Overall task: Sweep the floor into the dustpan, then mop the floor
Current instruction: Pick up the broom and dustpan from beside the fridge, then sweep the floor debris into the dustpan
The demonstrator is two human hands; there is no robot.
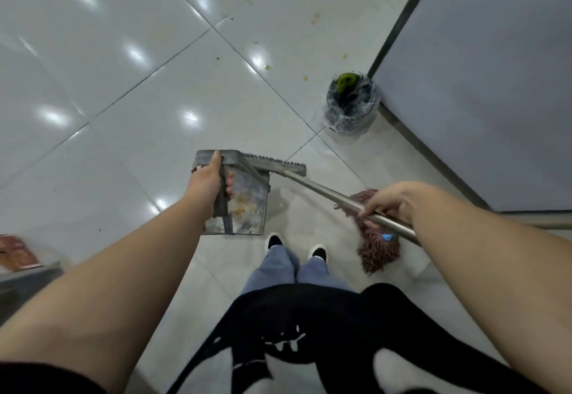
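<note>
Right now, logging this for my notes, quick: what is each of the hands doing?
Left hand: grips the dustpan by its handle.
Right hand: curled round the metal broom handle.

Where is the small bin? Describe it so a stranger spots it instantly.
Start at the large grey panel with the dark frame on the right. At the foot of its near corner stands a small dark round bin lined with clear plastic. It alone holds something bright green.

One dustpan point(244, 198), one broom point(272, 163), one mop head point(376, 253), one lined bin point(351, 101) by table point(483, 84) corner – two hands, left point(207, 177), right point(391, 200); two shoes point(274, 242).
</note>
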